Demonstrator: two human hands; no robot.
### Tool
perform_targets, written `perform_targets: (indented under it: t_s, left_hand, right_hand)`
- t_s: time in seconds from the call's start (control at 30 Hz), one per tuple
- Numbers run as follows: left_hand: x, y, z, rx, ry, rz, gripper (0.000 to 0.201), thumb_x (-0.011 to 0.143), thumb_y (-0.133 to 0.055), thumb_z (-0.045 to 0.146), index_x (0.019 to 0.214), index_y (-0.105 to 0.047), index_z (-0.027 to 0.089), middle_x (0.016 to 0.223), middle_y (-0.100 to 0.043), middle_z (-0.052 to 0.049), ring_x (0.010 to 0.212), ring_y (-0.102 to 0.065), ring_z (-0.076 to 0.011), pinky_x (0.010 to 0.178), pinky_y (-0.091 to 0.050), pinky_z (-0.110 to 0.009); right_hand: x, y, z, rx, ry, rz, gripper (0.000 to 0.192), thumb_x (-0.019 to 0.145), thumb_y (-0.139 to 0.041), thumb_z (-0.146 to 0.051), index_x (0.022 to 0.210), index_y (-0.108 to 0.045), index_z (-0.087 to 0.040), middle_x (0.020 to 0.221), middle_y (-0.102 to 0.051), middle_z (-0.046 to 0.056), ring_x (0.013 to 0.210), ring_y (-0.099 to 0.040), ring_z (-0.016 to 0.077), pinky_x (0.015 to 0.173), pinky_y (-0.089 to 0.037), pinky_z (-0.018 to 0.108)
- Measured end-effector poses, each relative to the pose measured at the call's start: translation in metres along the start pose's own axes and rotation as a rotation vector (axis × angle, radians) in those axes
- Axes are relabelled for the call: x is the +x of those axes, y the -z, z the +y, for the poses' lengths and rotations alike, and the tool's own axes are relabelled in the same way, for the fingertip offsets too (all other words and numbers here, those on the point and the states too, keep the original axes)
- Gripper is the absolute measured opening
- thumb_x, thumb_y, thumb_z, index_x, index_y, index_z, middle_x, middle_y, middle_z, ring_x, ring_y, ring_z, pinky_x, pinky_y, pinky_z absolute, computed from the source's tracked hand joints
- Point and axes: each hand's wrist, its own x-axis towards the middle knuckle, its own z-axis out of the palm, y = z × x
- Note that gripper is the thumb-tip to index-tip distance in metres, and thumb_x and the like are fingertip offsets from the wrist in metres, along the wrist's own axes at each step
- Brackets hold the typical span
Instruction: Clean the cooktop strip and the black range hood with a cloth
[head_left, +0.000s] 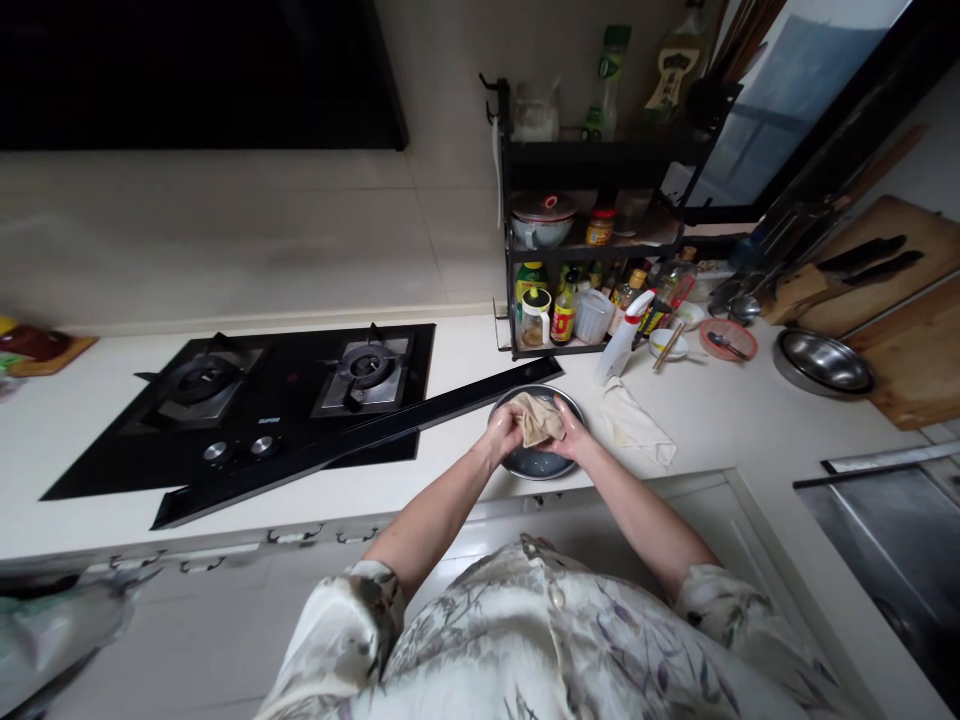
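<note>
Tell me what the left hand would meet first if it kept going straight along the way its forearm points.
Probably the crumpled tan cloth already in its grip, held over the round metal basin. The left hand points up and rightward; past the cloth sits the right hand, then likely the white spray bottle, though depth is unclear.

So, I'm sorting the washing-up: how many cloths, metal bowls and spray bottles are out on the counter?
Cloths: 2, a beige cloth in both hands, a white folded cloth beside it.
Round metal bowls: 2, one under the hands, one by the boards.
White spray bottle: 1.
Total: 5.
</note>
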Motion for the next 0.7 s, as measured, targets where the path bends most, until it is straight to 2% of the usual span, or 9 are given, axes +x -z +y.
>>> perform_targets:
  t_s: [0.03,0.1,0.2,0.27,0.37,0.47,0.53,0.63,0.7]
  left_hand:
    - [0.001,-0.002,0.001,0.028,0.020,0.000,0.032,0.056,-0.056,0.012,0.087,-0.065,0.012,0.088,-0.074,-0.014,0.089,-0.074,-0.0281,0.090,-0.062,-0.045]
    - [0.004,-0.005,0.003,0.095,0.042,0.001,0.020,0.058,-0.055,0.015,0.078,-0.060,0.016,0.079,-0.070,-0.011,0.080,-0.073,-0.0253,0.085,-0.063,-0.042]
    - [0.005,-0.007,0.008,0.222,0.075,-0.015,0.007,0.067,-0.056,0.021,0.073,-0.053,0.019,0.070,-0.063,-0.007,0.066,-0.067,-0.0225,0.072,-0.062,-0.039]
    - [0.003,-0.006,0.010,0.338,0.108,-0.046,0.012,0.074,-0.056,0.029,0.076,-0.057,0.017,0.072,-0.064,-0.009,0.063,-0.065,-0.0232,0.064,-0.060,-0.039]
    - [-0.004,-0.001,0.012,0.543,0.093,-0.071,0.021,0.079,-0.063,0.035,0.083,-0.063,0.015,0.081,-0.068,-0.012,0.070,-0.068,-0.0253,0.067,-0.058,-0.039]
    - [-0.014,0.007,0.014,0.748,-0.034,-0.056,0.027,0.071,-0.076,0.024,0.094,-0.066,0.013,0.102,-0.070,-0.014,0.099,-0.070,-0.0314,0.089,-0.057,-0.043]
    - [-0.020,0.013,0.017,0.845,-0.145,-0.074,0.049,0.062,-0.080,0.013,0.110,-0.069,0.015,0.127,-0.066,-0.015,0.128,-0.059,-0.0354,0.111,-0.047,-0.048]
    - [-0.023,0.022,0.022,1.079,-0.398,-0.335,0.075,0.057,-0.080,0.003,0.129,-0.070,0.021,0.156,-0.052,-0.014,0.153,-0.034,-0.0364,0.129,-0.019,-0.053]
    - [-0.020,0.028,0.024,1.237,-0.597,-0.523,0.068,0.065,-0.080,0.006,0.129,-0.073,0.026,0.157,-0.052,-0.014,0.156,-0.030,-0.0368,0.130,-0.009,-0.056]
  right_hand:
    - [-0.001,-0.002,0.001,0.044,0.007,-0.070,0.053,0.103,-0.040,-0.062,0.131,-0.059,-0.022,0.101,-0.072,0.009,0.084,-0.069,0.0203,0.074,-0.059,0.037]
    - [-0.003,-0.005,0.006,0.024,0.097,-0.157,0.050,0.098,-0.058,-0.053,0.141,-0.053,-0.028,0.106,-0.073,0.006,0.079,-0.069,0.0176,0.068,-0.058,0.031]
    - [-0.001,-0.007,0.015,-0.184,0.233,-0.159,0.072,0.078,-0.081,-0.026,0.143,-0.050,-0.032,0.097,-0.072,-0.001,0.061,-0.062,0.0113,0.052,-0.049,0.020]
    - [0.003,-0.006,0.019,-0.283,0.219,-0.106,0.063,0.071,-0.081,-0.015,0.129,-0.058,-0.024,0.078,-0.069,-0.004,0.051,-0.056,0.0090,0.043,-0.037,0.015]
    - [0.009,0.001,0.019,-0.301,0.099,-0.061,0.031,0.069,-0.072,-0.011,0.098,-0.061,-0.015,0.060,-0.061,-0.002,0.044,-0.051,0.0090,0.038,-0.026,0.016]
    - [0.009,0.009,0.013,-0.262,0.047,-0.104,0.025,0.067,-0.068,-0.012,0.087,-0.055,-0.016,0.061,-0.060,-0.001,0.045,-0.049,0.0074,0.039,-0.022,0.015]
    - [0.005,0.013,0.008,-0.233,0.033,-0.159,0.027,0.066,-0.068,-0.014,0.086,-0.050,-0.017,0.065,-0.059,-0.002,0.047,-0.047,0.0049,0.041,-0.021,0.013]
    - [-0.001,0.013,0.001,-0.242,-0.001,-0.267,0.032,0.065,-0.071,-0.017,0.084,-0.045,-0.018,0.067,-0.054,-0.004,0.048,-0.043,0.0027,0.042,-0.016,0.011]
    - [-0.003,0.012,-0.003,-0.290,-0.044,-0.349,0.035,0.064,-0.074,-0.018,0.084,-0.046,-0.018,0.064,-0.049,-0.006,0.048,-0.041,0.0026,0.042,-0.015,0.011]
